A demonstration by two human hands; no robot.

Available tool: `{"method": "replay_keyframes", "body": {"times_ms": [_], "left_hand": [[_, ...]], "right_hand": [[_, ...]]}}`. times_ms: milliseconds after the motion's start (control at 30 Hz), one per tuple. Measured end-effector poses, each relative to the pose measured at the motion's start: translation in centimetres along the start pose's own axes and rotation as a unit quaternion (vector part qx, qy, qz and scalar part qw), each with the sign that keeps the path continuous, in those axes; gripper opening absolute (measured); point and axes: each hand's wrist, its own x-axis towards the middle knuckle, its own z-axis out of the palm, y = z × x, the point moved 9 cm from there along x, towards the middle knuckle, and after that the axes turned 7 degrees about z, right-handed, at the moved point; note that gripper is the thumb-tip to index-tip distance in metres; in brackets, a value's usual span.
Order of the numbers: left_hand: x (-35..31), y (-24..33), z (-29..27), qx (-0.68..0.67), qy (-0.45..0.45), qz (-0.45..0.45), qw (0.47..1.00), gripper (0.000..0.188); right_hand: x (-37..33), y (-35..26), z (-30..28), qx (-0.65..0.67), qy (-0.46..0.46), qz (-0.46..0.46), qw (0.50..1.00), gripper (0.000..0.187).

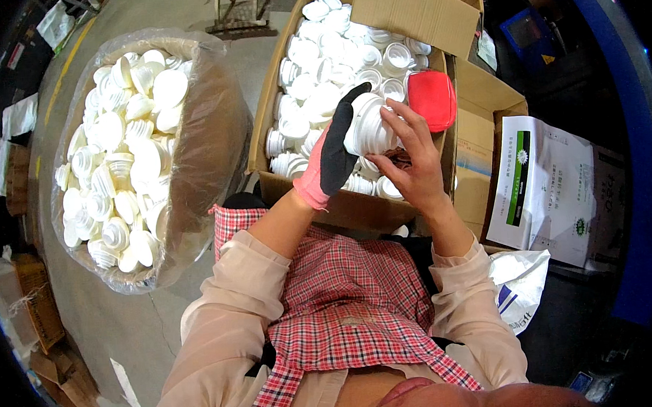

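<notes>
My left hand point(337, 147), in a black and pink glove, grips a white round plastic part with ribbed sides point(370, 123) above an open cardboard box. The fingers of my bare right hand point(416, 153) curve around the right side of the same part, the thumb low and the fingertips on its upper edge. Beneath both hands, the cardboard box point(263, 151) is heaped with many similar white plastic parts point(321, 99). A red pouch-like object point(432, 101) lies at the right side of this box, close to my right hand.
To the left stands a second carton lined with clear plastic point(214, 136), full of white ribbed parts point(118, 164). A white printed carton point(542, 190) and a white plastic bag point(521, 285) are on the right. Dark blue equipment point(528, 34) stands at far right.
</notes>
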Motion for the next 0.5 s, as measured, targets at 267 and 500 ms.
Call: {"method": "replay_keyframes", "body": {"times_ms": [267, 500], "left_hand": [[-0.7, -2.7, 1.1, -0.210, 0.033, -0.172, 0.962, 0.074], [-2.4, -4.0, 3.4, -0.075, 0.016, -0.224, 0.972, 0.069]], "right_hand": [[0.1, 1.1, -0.1, 0.126, 0.012, 0.062, 0.990, 0.063], [-1.1, 8.7, 0.5, 0.235, 0.107, 0.321, 0.911, 0.062]]}}
